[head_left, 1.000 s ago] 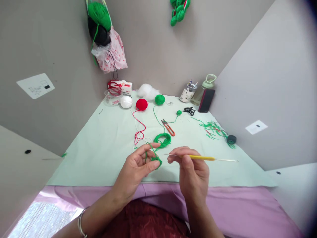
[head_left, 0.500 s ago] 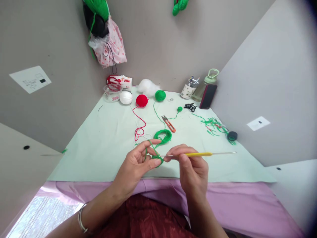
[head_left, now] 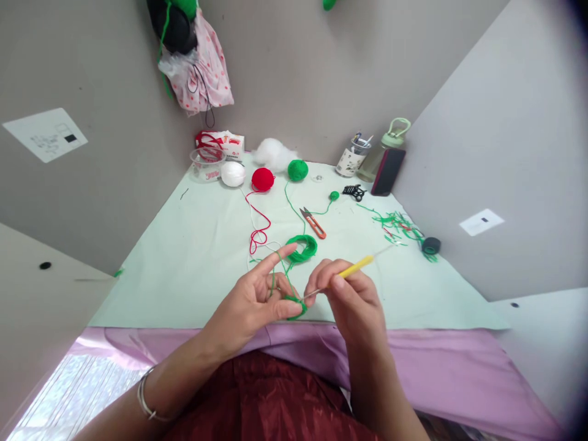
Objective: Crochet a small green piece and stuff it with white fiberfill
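Note:
My left hand (head_left: pixel 257 297) pinches a small piece of green crochet work (head_left: pixel 296 308) between thumb and fingers. Its index finger is stretched out, with green yarn (head_left: pixel 286 277) running over it down to the piece. My right hand (head_left: pixel 351 300) grips a crochet hook (head_left: pixel 356 267) by its yellow handle, tilted up to the right. The hook's thin metal end meets the green piece at my left fingertips; whether it is inside a stitch I cannot tell. Just beyond the left index finger lies a loose coil of green yarn (head_left: pixel 314 248).
Orange thread snips (head_left: pixel 315 225) lie beyond the coil. Farther back are white (head_left: pixel 233 174), red (head_left: pixel 263 179) and green (head_left: pixel 297 170) yarn balls, plus white stuffing (head_left: pixel 274 154). Yarn scraps (head_left: pixel 397 226), a black tape roll (head_left: pixel 430 246), a phone (head_left: pixel 388 173) and a bottle (head_left: pixel 371 162) are right.
The crochet hook has gone from nearly level to tilted, its handle end rising. My left index finger has straightened and lifted. The green piece sits slightly lower, and the whole view has shifted a little.

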`<state>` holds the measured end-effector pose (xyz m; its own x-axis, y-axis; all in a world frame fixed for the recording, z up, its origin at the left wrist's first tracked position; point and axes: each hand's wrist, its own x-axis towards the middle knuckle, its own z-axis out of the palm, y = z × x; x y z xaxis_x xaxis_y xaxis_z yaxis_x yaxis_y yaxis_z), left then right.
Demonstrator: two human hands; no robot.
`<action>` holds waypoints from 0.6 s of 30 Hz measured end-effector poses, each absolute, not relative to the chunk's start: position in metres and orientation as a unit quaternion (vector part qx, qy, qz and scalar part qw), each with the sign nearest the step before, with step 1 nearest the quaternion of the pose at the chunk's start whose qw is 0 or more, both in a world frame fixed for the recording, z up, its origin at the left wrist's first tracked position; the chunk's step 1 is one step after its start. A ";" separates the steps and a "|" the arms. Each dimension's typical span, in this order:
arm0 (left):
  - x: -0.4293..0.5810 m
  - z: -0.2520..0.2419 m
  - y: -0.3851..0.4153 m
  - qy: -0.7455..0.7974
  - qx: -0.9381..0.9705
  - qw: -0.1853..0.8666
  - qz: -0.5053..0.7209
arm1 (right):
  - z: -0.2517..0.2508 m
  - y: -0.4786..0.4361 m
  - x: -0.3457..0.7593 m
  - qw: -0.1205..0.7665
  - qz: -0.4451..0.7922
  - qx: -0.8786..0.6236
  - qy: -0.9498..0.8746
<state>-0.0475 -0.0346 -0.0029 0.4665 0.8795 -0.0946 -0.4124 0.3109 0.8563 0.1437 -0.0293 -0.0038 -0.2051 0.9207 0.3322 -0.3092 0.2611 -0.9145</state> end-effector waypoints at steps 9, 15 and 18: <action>-0.040 -0.005 -0.036 0.329 0.354 0.734 0.477 | -0.023 -0.038 0.119 0.634 0.427 -0.300 -0.571; -0.048 0.004 -0.030 0.364 0.456 0.675 0.452 | -0.021 -0.034 0.120 0.671 0.425 -0.349 -0.497; -0.072 0.016 -0.014 0.412 0.563 0.556 0.451 | -0.013 -0.025 0.130 0.680 0.517 -0.341 -0.392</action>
